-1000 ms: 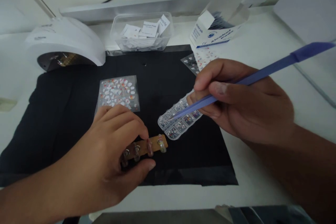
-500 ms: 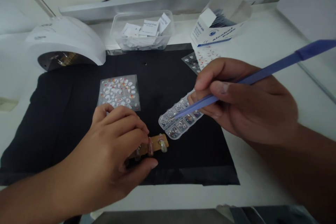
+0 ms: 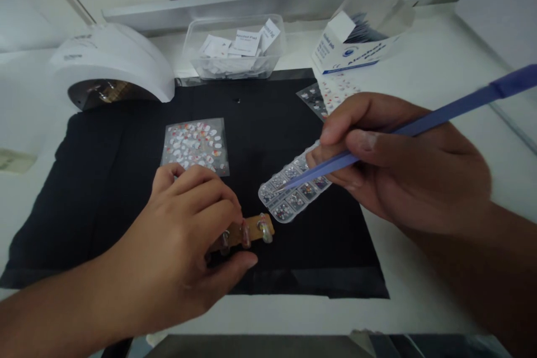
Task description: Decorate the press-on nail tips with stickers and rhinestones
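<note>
My right hand (image 3: 406, 162) pinches slim purple tweezers (image 3: 455, 111) like a pen. Their tips hover over or touch the near-left compartments of a clear case (image 3: 296, 199) of tiny rhinestones; contact cannot be made out. My left hand (image 3: 188, 229) curls around a tan strip (image 3: 254, 225) on the black mat, thumb at its near side. Several small glossy nail tips (image 3: 265, 229) are fixed along the strip, some hidden under my fingers. Just beyond my left hand lies a clear sheet of nail stickers (image 3: 197, 142).
A white nail lamp (image 3: 121, 59) stands at the back left. Behind the black mat (image 3: 126, 179) are a clear tub (image 3: 195, 39) of alcohol pads and an open alcohol pad box (image 3: 335, 47). More sticker sheets (image 3: 311, 98) lie beyond my right hand.
The whole view has shifted slightly, so everything appears a little further right. Both hands keep their grips, and the tweezer tips stay at the same end of the rhinestone case.
</note>
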A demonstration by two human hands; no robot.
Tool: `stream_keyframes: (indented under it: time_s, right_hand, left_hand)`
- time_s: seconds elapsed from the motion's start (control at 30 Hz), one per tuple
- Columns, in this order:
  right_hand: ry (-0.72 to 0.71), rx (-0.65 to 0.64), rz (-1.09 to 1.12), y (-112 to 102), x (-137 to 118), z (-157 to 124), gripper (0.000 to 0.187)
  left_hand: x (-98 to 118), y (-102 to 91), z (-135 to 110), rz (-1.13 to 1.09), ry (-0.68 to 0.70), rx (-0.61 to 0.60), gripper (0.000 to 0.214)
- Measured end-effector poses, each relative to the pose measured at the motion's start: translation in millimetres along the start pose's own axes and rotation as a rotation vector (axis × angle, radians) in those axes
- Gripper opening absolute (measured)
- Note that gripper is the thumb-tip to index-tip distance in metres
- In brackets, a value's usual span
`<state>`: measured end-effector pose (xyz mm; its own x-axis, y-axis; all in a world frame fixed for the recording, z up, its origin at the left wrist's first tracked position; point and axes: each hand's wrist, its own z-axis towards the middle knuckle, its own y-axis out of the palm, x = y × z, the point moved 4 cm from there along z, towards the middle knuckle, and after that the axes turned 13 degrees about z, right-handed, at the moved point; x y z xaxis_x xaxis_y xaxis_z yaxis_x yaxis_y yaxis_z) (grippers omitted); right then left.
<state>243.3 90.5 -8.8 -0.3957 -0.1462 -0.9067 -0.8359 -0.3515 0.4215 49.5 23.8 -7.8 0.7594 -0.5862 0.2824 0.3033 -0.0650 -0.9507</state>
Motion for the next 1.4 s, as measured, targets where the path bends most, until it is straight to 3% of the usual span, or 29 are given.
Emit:
stream_keyframes:
  time_s: [0.17, 0.6, 0.73, 1.07, 1.4]
  right_hand:
    - [-0.017, -0.001, -0.025, -1.1, -0.2, 0.4, 0.008]
    - [-0.051, -0.013, -0.045, -3.0, -0.1, -0.2, 0.009]
    - [-0.050, -0.026, -0.031, -2.4, -0.3, 0.2, 0.009]
    - [-0.079, -0.044, -0.043, -2.6, -3.0, 1.7, 0.006]
    - [-0.103, -0.030, -0.035, -1.2, -3.0, 2.8, 0.005]
  left_hand:
    - [-1.2, 0.5, -1.1, 0.007, -0.004, -0.006, 0.007]
    - [-0.4, 2.7, -1.4, 0.033, 0.023, -0.026, 0.029]
    - [-0.8, -1.0, 0.5, -0.106, 0.054, -0.059, 0.018]
    - [-7.0, 4.6, 7.9, -0.233, 0.083, -0.179, 0.032]
    - [-9.6, 8.2, 13.7, -0.300, 0.051, -0.155, 0.023]
